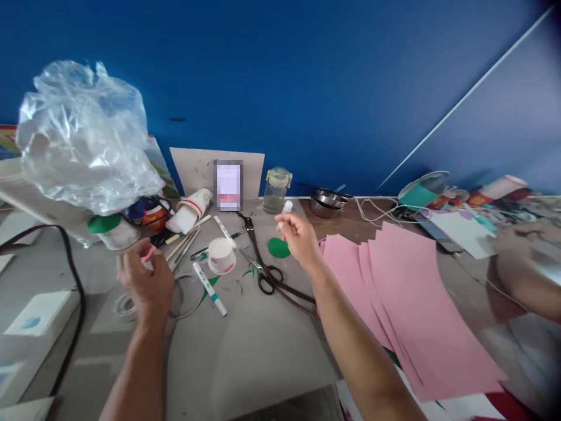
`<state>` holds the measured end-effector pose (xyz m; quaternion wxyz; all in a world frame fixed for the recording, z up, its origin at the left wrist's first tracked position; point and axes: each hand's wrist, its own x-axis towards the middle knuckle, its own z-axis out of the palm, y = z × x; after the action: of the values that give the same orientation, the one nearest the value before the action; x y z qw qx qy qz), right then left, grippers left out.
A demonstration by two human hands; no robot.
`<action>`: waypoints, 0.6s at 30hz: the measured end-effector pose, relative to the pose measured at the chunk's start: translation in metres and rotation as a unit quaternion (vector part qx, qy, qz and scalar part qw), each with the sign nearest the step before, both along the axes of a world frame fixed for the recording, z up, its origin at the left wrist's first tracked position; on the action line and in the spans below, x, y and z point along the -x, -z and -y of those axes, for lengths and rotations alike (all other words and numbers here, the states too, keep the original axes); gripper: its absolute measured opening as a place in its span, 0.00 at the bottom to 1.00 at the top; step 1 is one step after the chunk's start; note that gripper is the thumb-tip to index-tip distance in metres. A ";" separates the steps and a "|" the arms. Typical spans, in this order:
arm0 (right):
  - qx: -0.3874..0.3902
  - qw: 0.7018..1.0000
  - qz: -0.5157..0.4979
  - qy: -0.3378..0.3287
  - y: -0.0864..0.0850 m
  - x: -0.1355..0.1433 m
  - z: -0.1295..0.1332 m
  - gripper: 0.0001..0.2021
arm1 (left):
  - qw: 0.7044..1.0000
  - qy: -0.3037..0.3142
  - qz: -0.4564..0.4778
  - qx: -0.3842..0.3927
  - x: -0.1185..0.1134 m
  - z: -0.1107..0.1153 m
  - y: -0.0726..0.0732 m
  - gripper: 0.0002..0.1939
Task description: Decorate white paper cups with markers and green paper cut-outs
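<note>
My left hand [146, 278], at the left of the table, has its fingers curled round a small pink piece [149, 253]. Above a green paper circle [279, 247], my right hand [298, 237] is closed, with a small white thing [287, 207] showing at its fingertips. Between the hands stand a white paper cup [221, 256] and black-handled scissors [267, 280]. A white marker with a teal end [210, 289] lies in front of the cup. Pink paper sheets [407, 292] lie to the right of my right forearm.
A clear plastic bag [87, 140] bulges at the back left. A phone [228, 186] leans upright near a lidded glass jar [276, 190]. Metal bowls [328, 202] and white cables [372, 213] are at the back right. Another person's hand [521, 245] is at the far right.
</note>
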<state>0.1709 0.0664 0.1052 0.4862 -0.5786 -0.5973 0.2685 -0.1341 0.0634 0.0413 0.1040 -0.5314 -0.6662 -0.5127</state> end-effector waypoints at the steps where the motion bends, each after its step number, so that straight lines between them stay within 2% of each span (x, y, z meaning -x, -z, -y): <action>1: 0.013 1.000 0.020 -0.016 0.000 -0.003 0.004 0.15 | 1.000 0.008 -0.003 -0.004 -0.001 0.000 0.000 0.14; 5: 0.070 0.990 0.121 -0.033 0.003 -0.018 0.025 0.12 | 1.000 0.016 0.001 -0.017 -0.004 0.000 -0.001 0.14; 9: 0.114 0.962 0.246 -0.043 0.008 -0.023 0.046 0.10 | 1.000 0.024 -0.014 -0.010 -0.007 0.000 -0.003 0.14; 13: 0.096 0.922 0.362 -0.098 0.010 0.003 0.064 0.11 | 0.999 0.032 -0.019 -0.002 -0.014 0.002 -0.007 0.14; 15: 0.084 0.887 0.430 -0.145 0.013 0.020 0.069 0.10 | 0.999 0.032 -0.016 0.005 -0.018 0.005 -0.009 0.14; 18: 0.103 0.845 0.505 -0.141 0.020 0.037 0.069 0.11 | 0.999 0.035 -0.009 0.024 -0.022 0.009 -0.011 0.13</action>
<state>0.1336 -0.0031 0.0852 0.0124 -0.5902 -0.8046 0.0650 -0.1116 0.0549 0.0522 0.0794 -0.5616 -0.6580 -0.4953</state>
